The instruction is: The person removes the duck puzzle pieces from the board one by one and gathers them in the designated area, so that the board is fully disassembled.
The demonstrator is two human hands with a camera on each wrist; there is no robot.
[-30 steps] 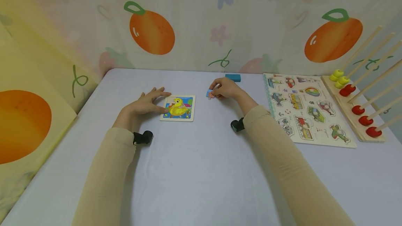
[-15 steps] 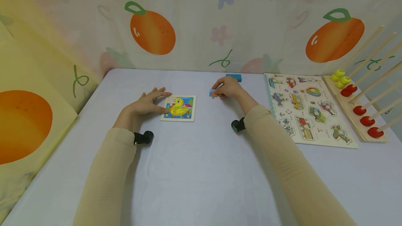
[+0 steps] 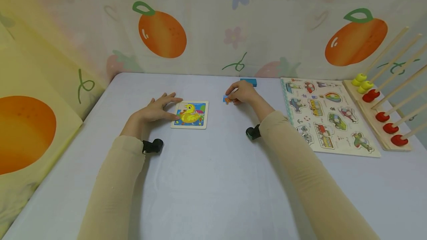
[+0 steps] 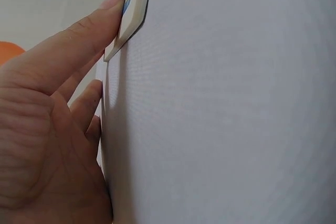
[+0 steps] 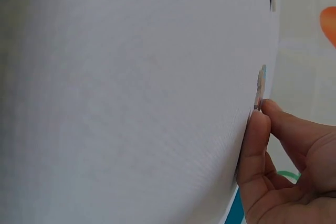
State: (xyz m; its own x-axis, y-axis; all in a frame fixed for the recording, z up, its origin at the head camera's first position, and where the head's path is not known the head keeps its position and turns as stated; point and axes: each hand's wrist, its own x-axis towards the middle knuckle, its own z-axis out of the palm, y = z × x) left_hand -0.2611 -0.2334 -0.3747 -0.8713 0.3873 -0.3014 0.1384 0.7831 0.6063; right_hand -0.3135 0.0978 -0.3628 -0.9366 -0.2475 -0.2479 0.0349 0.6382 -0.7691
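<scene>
A small square duck puzzle (image 3: 190, 115) with a pale frame lies flat on the table. At its left side, my left hand (image 3: 155, 109) has its thumb on the board's left edge and its index fingertip by the top-left corner, the fingers spread and fairly straight. In the left wrist view the thumb (image 4: 79, 43) rests on the frame near a corner. To the right of the board, my right hand (image 3: 242, 92) pinches a small blue and orange puzzle piece (image 3: 227, 99) between thumb and fingertips. Seen edge-on in the right wrist view, the puzzle piece (image 5: 261, 82) sticks out past the fingertips, close to the table.
Behind the right hand lies a blue block (image 3: 248, 82). A vehicle-picture board (image 3: 333, 119) lies at the right, beside a wooden peg rack (image 3: 380, 121) with red and yellow beads. A printed fabric backdrop (image 3: 207, 29) rises behind the table.
My right hand has shifted slightly to the right, and the puzzle piece in its fingers has turned. The left hand and the duck puzzle stay in place.
</scene>
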